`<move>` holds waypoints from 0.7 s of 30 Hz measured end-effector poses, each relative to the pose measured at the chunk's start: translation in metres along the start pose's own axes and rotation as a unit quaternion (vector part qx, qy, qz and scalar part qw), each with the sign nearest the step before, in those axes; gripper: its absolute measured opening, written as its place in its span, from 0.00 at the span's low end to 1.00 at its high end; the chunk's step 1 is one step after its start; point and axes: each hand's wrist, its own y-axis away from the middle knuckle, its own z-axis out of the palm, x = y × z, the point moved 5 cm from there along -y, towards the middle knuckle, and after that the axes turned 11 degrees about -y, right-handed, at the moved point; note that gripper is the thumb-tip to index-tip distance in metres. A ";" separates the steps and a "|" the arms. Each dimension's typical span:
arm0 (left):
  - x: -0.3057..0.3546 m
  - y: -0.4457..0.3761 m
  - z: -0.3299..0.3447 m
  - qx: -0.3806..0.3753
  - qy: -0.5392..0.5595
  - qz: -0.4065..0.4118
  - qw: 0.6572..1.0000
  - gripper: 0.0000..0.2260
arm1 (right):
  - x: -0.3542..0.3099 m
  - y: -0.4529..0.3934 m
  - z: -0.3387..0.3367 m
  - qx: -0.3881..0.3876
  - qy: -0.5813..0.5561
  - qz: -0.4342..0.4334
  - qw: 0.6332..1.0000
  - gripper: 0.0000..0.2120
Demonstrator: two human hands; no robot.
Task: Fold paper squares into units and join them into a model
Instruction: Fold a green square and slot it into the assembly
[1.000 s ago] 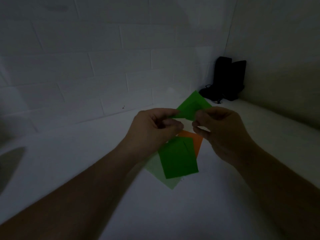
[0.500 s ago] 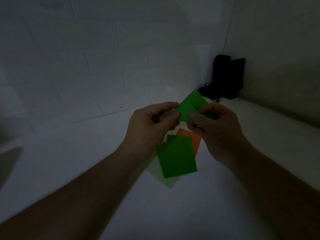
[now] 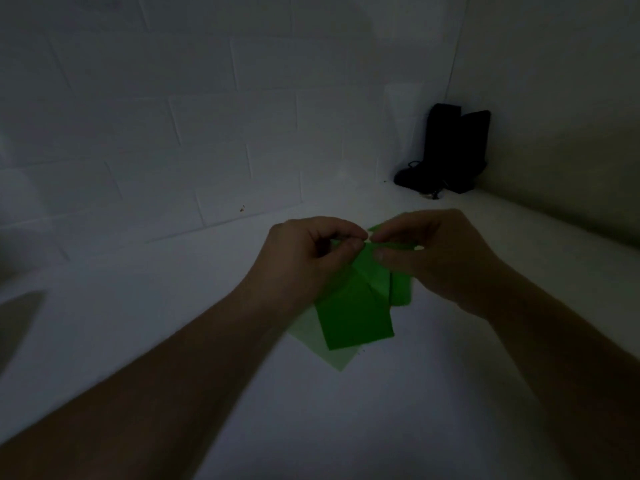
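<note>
The green paper (image 3: 375, 271) is held up over the white table (image 3: 173, 306), pinched at its top edge by the left hand (image 3: 311, 258) and right hand (image 3: 436, 258) close together, and it looks light, thin and easy to tear

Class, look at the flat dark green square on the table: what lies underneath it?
A pale green sheet shows from under the dark green square, at its near-left edge. The hands and the folded green piece they hold hide whatever lies under its far part.
</note>
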 end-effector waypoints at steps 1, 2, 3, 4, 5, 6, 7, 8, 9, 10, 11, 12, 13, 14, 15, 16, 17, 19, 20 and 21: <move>-0.001 0.000 0.000 0.002 0.006 -0.004 1.000 0.06 | 0.002 -0.001 0.000 0.001 -0.010 0.006 1.000 0.08; -0.001 -0.001 0.000 0.003 0.024 -0.012 1.000 0.06 | 0.003 -0.002 0.000 0.004 -0.025 0.014 1.000 0.08; -0.001 -0.001 0.000 0.002 0.052 -0.023 0.998 0.06 | 0.004 -0.002 0.000 0.009 -0.044 0.023 0.999 0.08; 0.000 -0.001 -0.001 -0.001 0.086 -0.035 0.996 0.06 | 0.005 -0.003 -0.001 0.014 -0.066 0.034 0.997 0.09; 0.000 -0.001 -0.001 -0.003 0.121 -0.045 0.992 0.07 | 0.006 -0.003 -0.002 0.019 -0.088 0.043 0.995 0.09; 0.000 -0.001 -0.002 -0.002 0.147 -0.052 0.988 0.08 | 0.006 -0.004 -0.003 0.022 -0.107 0.050 0.993 0.09; 0.000 -0.002 -0.003 0.001 0.166 -0.056 0.984 0.09 | 0.007 -0.004 -0.004 0.023 -0.118 0.053 0.991 0.09; -0.001 -0.003 -0.003 0.004 0.182 -0.062 0.981 0.09 | 0.007 -0.004 -0.004 0.022 -0.124 0.053 0.991 0.09; -0.003 -0.003 -0.003 0.007 0.196 -0.069 0.978 0.09 | 0.007 -0.004 -0.004 0.022 -0.130 0.052 0.990 0.09; -0.005 -0.004 -0.002 0.009 0.206 -0.078 0.975 0.10 | 0.007 -0.004 -0.005 0.023 -0.136 0.051 0.989 0.09; -0.007 -0.005 -0.002 0.012 0.216 -0.088 0.972 0.10 | 0.007 -0.005 -0.005 0.025 -0.141 0.048 0.988 0.09; -0.008 -0.005 -0.002 0.013 0.227 -0.097 0.969 0.10 | 0.007 -0.005 -0.005 0.026 -0.144 0.045 0.988 0.09; -0.009 -0.005 -0.001 0.013 0.237 -0.105 0.966 0.11 | 0.007 -0.005 -0.005 0.024 -0.144 0.043 0.988 0.09; -0.009 -0.006 -0.001 0.013 0.243 -0.111 0.963 0.11 | 0.006 -0.005 -0.004 0.022 -0.139 0.040 0.989 0.09; -0.009 -0.005 0.000 0.013 0.247 -0.115 0.962 0.11 | 0.006 -0.005 -0.004 0.022 -0.130 0.034 0.991 0.09; -0.009 -0.005 0.000 0.015 0.252 -0.118 0.960 0.11 | 0.005 -0.004 -0.004 0.025 -0.122 0.027 0.992 0.09; -0.008 -0.005 0.000 0.016 0.261 -0.124 0.957 0.11 | 0.005 -0.004 -0.005 0.031 -0.116 0.019 0.993 0.09; -0.007 -0.005 0.001 0.016 0.291 -0.142 0.946 0.11 | 0.004 -0.004 -0.006 0.045 -0.107 0.007 0.993 0.10; -0.007 -0.004 0.001 0.015 0.305 -0.151 0.940 0.11 | 0.004 -0.004 -0.006 0.049 -0.104 0.004 0.993 0.10; -0.007 -0.004 0.002 0.013 0.315 -0.157 0.936 0.11 | 0.003 -0.004 -0.006 0.051 -0.104 0.002 0.993 0.09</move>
